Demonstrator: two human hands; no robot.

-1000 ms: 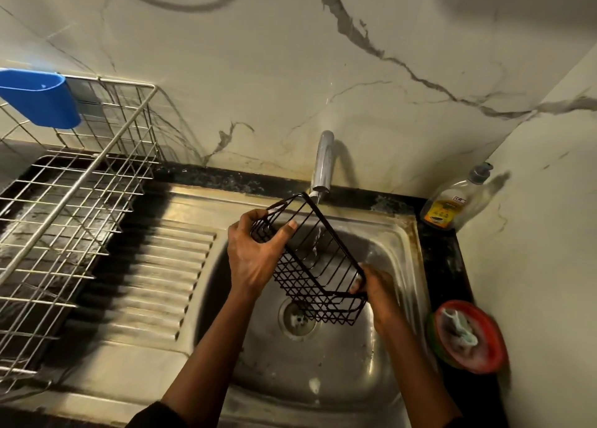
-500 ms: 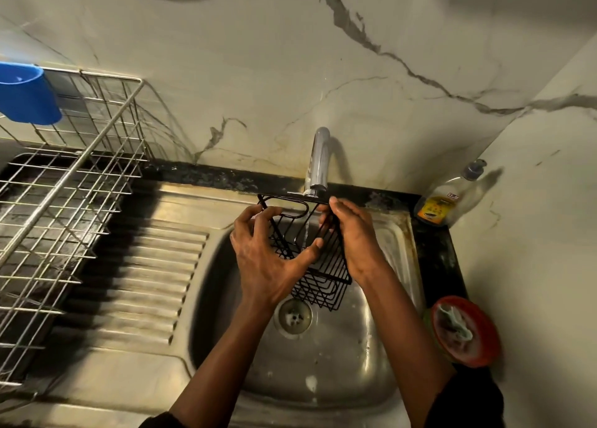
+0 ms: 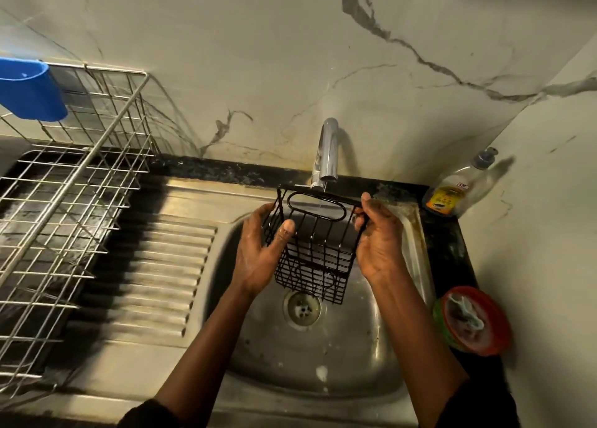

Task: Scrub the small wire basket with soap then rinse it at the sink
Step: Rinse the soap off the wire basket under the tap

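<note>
While a thin stream is falling from the tap (image 3: 328,150) at the far edge of the sink (image 3: 323,360), the person is holding the small wire basket (image 3: 315,256) directly beneath the spout, above the drain (image 3: 302,308) and clear of the steel floor. It is hanging tilted, with its oval-handled side facing up toward the camera. That is probably so the water is running down through the mesh and dropping straight into the bowl. This is looking like the rinsing stage, though no suds are showing clearly enough to judge.

The left hand (image 3: 258,259) is gripping the basket's left side, thumb pressing on the near face and fingers curling behind the wires. The right hand (image 3: 379,240) is clasping the right edge, thumb reaching up to the top rim and fingers wrapping round the corner wire. Both grips are closed on the basket, one at each end, likely leaving the middle open to the water and letting the wrists turn it. A soap bottle (image 3: 452,192) is standing at the far right corner, well apart.
</note>
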